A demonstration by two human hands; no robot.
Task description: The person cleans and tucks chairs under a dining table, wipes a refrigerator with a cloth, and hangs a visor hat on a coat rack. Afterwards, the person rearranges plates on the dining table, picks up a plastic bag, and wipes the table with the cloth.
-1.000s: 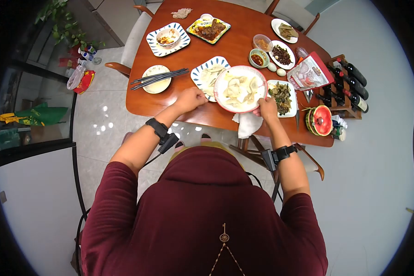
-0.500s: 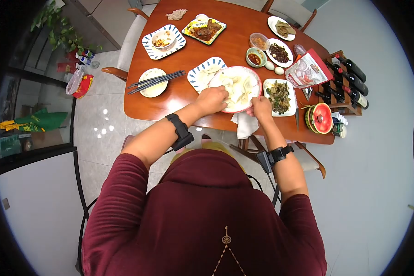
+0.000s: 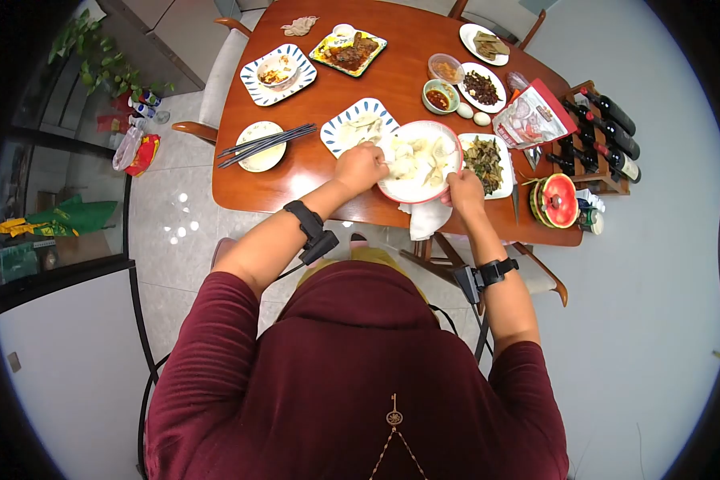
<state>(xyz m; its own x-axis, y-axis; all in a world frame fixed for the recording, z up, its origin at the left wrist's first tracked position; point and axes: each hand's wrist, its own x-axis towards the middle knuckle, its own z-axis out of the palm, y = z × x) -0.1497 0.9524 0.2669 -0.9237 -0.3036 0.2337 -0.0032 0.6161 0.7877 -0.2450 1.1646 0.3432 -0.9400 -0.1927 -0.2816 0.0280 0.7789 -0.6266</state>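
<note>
A round white plate (image 3: 412, 194) with a red rim holds several pale dumplings (image 3: 434, 164). My right hand (image 3: 466, 192) is closed on its right front rim. At the plate's left edge is my left hand (image 3: 362, 166), its fingers bent and pressed together beside the dumplings; what they pinch is hidden. Just behind that hand lies a blue-patterned white plate (image 3: 329, 138) with more dumplings (image 3: 363, 128) on it. To the right, partly behind my right hand, a square white dish (image 3: 504, 189) carries a dark green cooked dish.
Several dark chopsticks (image 3: 268, 144) lie across a bowl (image 3: 262, 165) at left. Farther back are a sauce bowl (image 3: 440, 98), two eggs (image 3: 482, 119) and a red-white pouch (image 3: 534, 118). A wine rack (image 3: 614, 186) and a watermelon-patterned container (image 3: 558, 202) stand at right. A white cloth (image 3: 428, 218) hangs below the plate.
The red-rimmed plate has shifted slightly right with my right hand. My left hand has drawn back left from over the dumplings to the plate's left edge.
</note>
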